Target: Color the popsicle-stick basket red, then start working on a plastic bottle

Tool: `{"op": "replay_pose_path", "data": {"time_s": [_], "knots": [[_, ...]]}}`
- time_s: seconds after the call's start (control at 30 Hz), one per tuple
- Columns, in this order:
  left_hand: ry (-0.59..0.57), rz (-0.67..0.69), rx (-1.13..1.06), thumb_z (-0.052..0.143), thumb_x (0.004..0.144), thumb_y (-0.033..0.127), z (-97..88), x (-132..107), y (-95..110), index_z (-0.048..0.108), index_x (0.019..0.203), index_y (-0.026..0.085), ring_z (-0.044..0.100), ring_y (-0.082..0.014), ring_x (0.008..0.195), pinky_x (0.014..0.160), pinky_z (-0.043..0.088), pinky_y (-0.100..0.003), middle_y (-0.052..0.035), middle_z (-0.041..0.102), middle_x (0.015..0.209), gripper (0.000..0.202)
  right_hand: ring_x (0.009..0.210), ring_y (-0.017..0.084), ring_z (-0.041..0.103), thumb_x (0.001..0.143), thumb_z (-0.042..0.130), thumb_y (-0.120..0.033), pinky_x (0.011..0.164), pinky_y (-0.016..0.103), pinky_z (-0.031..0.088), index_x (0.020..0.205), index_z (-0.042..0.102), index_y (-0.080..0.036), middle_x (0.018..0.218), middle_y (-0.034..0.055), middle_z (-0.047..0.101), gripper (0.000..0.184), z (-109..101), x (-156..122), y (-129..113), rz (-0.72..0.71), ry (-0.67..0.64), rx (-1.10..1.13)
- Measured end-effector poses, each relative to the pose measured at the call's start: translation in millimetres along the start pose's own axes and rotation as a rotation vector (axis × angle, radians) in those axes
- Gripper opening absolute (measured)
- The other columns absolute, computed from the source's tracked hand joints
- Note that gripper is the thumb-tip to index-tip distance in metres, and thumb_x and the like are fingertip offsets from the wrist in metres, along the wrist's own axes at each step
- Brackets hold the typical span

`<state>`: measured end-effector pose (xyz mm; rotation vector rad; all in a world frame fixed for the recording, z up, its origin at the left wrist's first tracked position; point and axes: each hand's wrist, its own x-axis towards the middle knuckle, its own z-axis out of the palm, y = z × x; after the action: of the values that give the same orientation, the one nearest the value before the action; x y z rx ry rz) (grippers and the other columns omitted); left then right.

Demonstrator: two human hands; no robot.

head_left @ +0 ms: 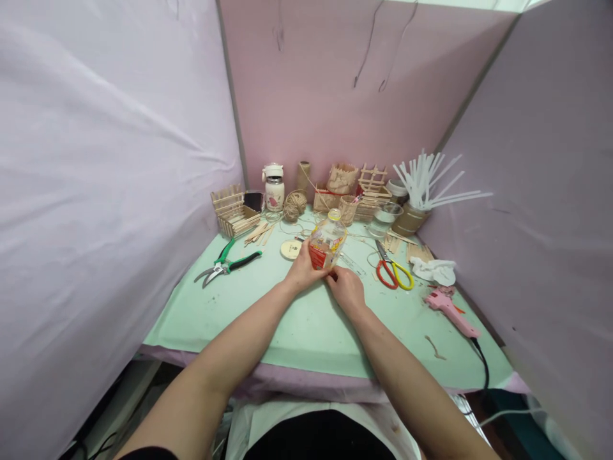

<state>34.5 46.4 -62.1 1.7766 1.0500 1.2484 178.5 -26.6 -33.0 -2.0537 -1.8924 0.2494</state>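
A clear plastic bottle (pixel 328 241) with a red label and a pale cap stands tilted on the green table (pixel 306 326). My left hand (pixel 302 268) is wrapped round its lower left side. My right hand (pixel 345 286) is closed at the bottle's base, fingertips touching it; what it pinches there is hidden. A ball of twine (pixel 294 205) lies behind the bottle, with loose twine trailing towards it.
Green-handled pliers (pixel 225 263) lie to the left, red-and-yellow scissors (pixel 393 269) to the right. A pink glue gun (pixel 450 310) with a black cord rests near the right edge. Stick-built boxes (pixel 234 212), a jar of white glue sticks (pixel 416 211) and a mug (pixel 274 186) line the back.
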Motion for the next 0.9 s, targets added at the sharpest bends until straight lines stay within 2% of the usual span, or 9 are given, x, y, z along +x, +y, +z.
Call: {"op": "replay_pose_path", "data": {"time_s": [0.37,0.9], "knots": [[-0.018,0.017,-0.009,0.097,0.06,0.03,-0.6,0.8,-1.5,0.035,0.155,0.019,0.054,-0.0396,0.147,0.125,0.041,-0.058,-0.0227,0.055,0.155,0.114,0.1,0.024,0.072,0.106,0.056,-0.03,0.077,0.031,0.041,0.106,0.076,-0.018,0.107,0.0126,0.081,0.023,1.1,-1.4,-1.1,-0.022,0.003,-0.103],[-0.021,0.019,0.013,0.098,0.059,0.03,0.5,3.1,-7.6,0.034,0.155,0.019,0.055,-0.0404,0.146,0.124,0.042,-0.057,-0.0228,0.055,0.154,0.115,0.104,0.024,0.072,0.105,0.059,-0.03,0.077,0.031,0.041,0.109,0.076,-0.018,0.112,0.0119,0.082,0.021,-1.2,0.6,-0.8,0.023,-0.048,-0.03]]}}
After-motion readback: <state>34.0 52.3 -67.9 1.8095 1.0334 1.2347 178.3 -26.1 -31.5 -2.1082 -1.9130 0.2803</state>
